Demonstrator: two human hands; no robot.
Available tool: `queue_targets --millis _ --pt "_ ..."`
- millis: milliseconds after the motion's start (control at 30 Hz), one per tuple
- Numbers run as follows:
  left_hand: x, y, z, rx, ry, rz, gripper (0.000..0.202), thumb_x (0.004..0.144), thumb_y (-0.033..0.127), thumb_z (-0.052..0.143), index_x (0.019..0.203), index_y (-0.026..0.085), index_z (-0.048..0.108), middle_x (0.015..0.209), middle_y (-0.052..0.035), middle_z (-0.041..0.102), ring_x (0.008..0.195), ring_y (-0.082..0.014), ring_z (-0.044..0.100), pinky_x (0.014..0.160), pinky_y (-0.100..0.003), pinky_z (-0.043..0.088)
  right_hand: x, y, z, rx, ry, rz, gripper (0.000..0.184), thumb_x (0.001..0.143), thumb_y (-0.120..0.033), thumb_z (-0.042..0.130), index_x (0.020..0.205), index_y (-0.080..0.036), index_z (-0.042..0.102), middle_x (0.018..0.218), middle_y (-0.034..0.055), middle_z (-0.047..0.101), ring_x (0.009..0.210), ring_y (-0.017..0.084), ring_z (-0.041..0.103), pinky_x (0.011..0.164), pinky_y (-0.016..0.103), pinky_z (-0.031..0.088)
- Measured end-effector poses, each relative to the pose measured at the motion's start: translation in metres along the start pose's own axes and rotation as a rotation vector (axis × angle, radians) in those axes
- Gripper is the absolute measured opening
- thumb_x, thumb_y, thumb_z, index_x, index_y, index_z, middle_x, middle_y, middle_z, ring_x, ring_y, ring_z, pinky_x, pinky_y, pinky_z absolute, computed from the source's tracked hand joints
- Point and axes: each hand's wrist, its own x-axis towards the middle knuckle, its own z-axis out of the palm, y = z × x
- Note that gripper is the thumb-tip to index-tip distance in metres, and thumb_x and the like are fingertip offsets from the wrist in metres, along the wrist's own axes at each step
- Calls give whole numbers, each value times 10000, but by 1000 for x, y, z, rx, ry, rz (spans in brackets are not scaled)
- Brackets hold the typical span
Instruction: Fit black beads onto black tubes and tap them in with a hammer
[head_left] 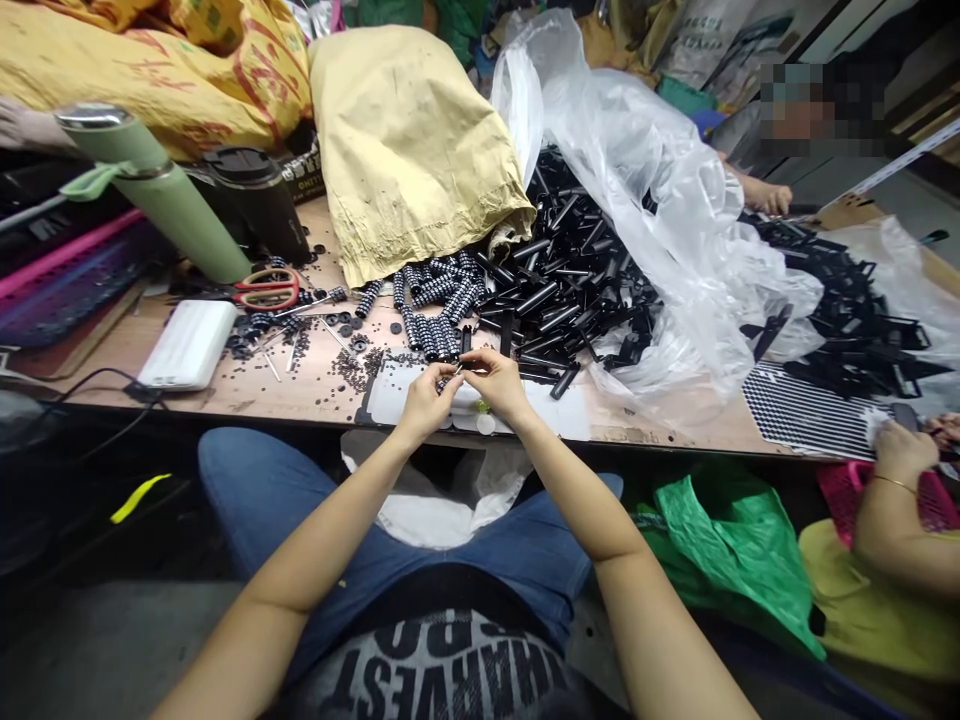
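Over the table's front edge, my left hand (427, 398) and my right hand (495, 382) meet with fingers pinched together. Between them sits a small black part with a thin metal pin (460, 368), too small to make out clearly. Under my hands lies a white sheet (397, 392). Just beyond them are rows of finished black-and-white beaded pieces (439, 300) and a big heap of black plastic tubes (570, 270).
A tan sack (409, 140) and a clear plastic bag (645, 190) lie behind the heap. At left are red scissors (266, 290), a white power bank (187, 343), a green flask (161, 190), a black mug (259, 200). Another person's hand (900, 450) works at right.
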Motion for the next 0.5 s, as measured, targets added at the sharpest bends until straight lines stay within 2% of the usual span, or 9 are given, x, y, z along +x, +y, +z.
queue_targets --millis 167,267,333,433,500 --pt "-1 -2 1 -18 -32 7 213 839 347 609 955 169 619 913 -66 670 862 -186 634 788 -288 476 -3 -1 -1 -41 26 -18 193 739 -201 640 918 -206 713 929 27 713 824 158 669 759 278 558" --pt "-3 -2 1 10 -42 15 202 842 333 606 957 167 617 910 -68 669 860 -188 638 791 -289 474 -7 -5 -2 -131 25 -94 200 771 -170 602 933 -215 711 960 37 713 899 177 666 803 300 556" --pt "-3 -1 0 15 -50 11 252 841 318 611 1042 167 607 882 -60 674 840 -186 642 798 -294 470 -12 -7 -3 -208 5 -154 220 805 -161 565 960 -224 707 992 45 714 953 186 660 858 323 543" --pt "-2 0 -3 -1 -49 0 389 839 293 613 1204 169 561 892 -56 684 850 -184 641 825 -299 466 -17 -8 -7 -306 -135 -254 267 844 -163 526 1035 -242 693 1089 42 703 1046 184 642 955 342 502" --pt "0 -2 -5 -8 -38 12 378 850 298 595 1206 175 576 980 -73 680 922 -190 628 840 -292 466 -9 -5 -12 -378 -228 -325 294 857 -185 531 1111 -241 666 1203 46 663 1134 186 604 1003 349 468"
